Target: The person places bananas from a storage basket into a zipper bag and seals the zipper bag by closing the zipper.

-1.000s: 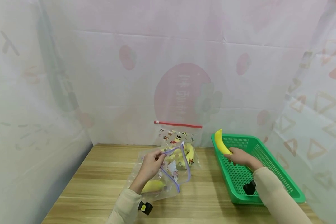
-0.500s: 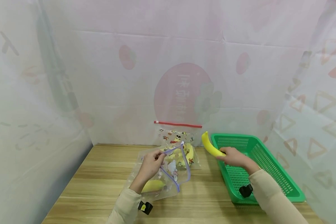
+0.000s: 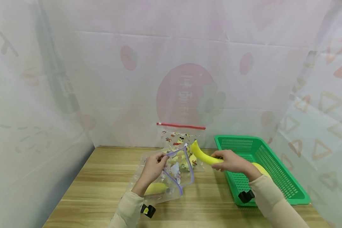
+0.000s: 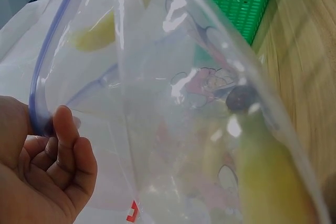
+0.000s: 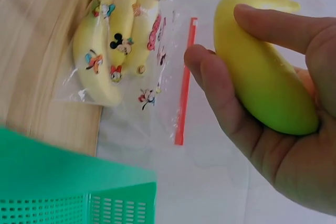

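Observation:
My left hand [image 3: 154, 167] pinches the purple-edged rim of a clear zip bag [image 3: 171, 180], whose mouth gapes toward the right. Inside that bag, near the table, lies one banana [image 3: 156, 189]; the left wrist view shows its dark tip [image 4: 241, 99] through the plastic. My right hand [image 3: 231, 162] grips a second banana [image 3: 203, 155] by its near end, with the far tip pointing up and left, just right of the bag's mouth. In the right wrist view, thumb and fingers wrap around this held banana [image 5: 262, 72].
Behind the open bag stands a red-topped zip bag [image 3: 180, 126] with cartoon prints, holding several bananas [image 5: 113, 40]. A green basket [image 3: 290, 180] stands at the right, with another banana [image 3: 261, 170] in it. White printed sheets [image 3: 125, 95] enclose the wooden table [image 3: 97, 180] at back and sides.
My right hand has carried the banana left, from over the green basket to beside the mouth of the purple-edged bag. The left hand and its bag have stayed in place.

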The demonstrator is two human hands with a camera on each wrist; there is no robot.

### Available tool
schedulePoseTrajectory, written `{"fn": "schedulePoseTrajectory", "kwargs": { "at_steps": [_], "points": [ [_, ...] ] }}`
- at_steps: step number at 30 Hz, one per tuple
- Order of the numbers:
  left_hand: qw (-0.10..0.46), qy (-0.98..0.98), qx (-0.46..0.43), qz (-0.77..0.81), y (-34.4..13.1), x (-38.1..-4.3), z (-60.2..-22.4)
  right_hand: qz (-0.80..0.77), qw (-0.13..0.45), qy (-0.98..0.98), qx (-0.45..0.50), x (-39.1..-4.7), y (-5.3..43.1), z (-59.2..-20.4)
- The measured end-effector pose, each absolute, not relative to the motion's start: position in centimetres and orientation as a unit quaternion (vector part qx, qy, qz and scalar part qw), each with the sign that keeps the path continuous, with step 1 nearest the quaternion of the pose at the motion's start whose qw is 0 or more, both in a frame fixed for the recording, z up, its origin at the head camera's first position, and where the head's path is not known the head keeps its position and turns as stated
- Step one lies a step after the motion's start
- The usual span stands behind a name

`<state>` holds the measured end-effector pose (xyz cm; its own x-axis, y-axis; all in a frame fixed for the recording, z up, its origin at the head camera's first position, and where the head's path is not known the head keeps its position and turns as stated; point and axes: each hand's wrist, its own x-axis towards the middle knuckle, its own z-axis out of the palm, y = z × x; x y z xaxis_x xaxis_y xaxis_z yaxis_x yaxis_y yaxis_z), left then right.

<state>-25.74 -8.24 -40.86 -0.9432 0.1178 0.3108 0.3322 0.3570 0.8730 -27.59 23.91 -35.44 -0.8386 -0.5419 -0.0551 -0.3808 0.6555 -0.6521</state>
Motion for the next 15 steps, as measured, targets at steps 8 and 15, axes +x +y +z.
{"fn": "schedulePoseTrajectory", "kwargs": {
  "at_steps": [8,15],
  "points": [
    [0.102,-0.816,-0.14,-0.551,-8.1,-26.0,-41.1,-0.318,0.15,0.888,-0.296,-27.1,22.9,-35.3],
    [0.1,-0.817,-0.13,-0.553,-7.9,-26.2,-41.2,-0.297,0.169,0.884,-0.319,-27.0,21.9,-35.7]
  ]
}}
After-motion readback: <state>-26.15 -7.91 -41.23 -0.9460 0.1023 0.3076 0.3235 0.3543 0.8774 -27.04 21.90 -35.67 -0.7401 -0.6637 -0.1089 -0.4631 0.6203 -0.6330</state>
